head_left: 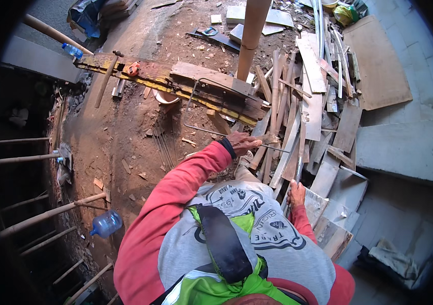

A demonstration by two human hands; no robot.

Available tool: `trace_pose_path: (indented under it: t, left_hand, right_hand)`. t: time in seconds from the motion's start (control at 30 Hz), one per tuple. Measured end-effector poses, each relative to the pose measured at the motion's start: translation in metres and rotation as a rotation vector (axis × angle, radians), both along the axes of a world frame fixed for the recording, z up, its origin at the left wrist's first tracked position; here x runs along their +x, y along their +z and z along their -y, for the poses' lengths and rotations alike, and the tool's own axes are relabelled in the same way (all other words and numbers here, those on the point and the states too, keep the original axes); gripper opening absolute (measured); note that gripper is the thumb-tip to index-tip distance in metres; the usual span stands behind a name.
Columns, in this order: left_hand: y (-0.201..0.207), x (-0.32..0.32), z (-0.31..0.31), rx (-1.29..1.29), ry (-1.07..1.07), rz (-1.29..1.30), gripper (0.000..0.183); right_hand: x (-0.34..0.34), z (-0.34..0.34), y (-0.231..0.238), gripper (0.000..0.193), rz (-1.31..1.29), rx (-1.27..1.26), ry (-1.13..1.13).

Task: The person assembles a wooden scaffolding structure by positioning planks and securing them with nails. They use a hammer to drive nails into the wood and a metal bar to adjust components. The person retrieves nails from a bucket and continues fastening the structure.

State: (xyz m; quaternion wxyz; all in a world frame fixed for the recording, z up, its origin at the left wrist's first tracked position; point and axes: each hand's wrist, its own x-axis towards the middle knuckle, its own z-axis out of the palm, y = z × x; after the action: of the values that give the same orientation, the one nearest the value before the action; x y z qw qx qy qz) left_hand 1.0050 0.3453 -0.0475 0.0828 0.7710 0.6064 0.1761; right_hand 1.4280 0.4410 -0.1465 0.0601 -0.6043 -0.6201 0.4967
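My left hand is closed on a thin bent metal rod. The rod's bent frame reaches left over a weathered timber beam, and its straight end passes right beyond my fingers. Lower right, my right hand wraps round a long slim bar, which points away from me over scrap wood; its far end blends into the planks. On the beam lie an orange tape measure and a hammer, its handle hanging over the near edge.
A bamboo post rises beyond the beam. Loose planks cover the right side. A handsaw lies on the dirt farther off. Several straight rods lie left of me, as does a blue water jug beside a dark pit with bamboo poles.
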Motion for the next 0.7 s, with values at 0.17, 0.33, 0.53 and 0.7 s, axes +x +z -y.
trace_pose_path:
  t: [0.17,0.33,0.53,0.7]
  left_hand:
    - [0.052,0.009,-0.016,-0.110,0.022,-0.074,0.038]
    - [0.040,0.019,-0.015,-0.179,0.029,-0.024,0.036]
    - [-0.018,0.015,-0.007,-0.126,0.029,0.152,0.035]
    - [-0.042,0.017,0.003,-0.254,-0.018,0.086,0.036]
  right_hand:
    - [-0.051,-0.021,0.093,0.041,-0.050,-0.176,-0.111]
    - [-0.051,-0.031,0.080,0.035,-0.054,-0.229,-0.133]
    - [-0.048,-0.030,0.068,0.040,-0.081,-0.263,-0.120]
    - [-0.038,-0.041,0.066,0.035,0.006,0.065,0.087]
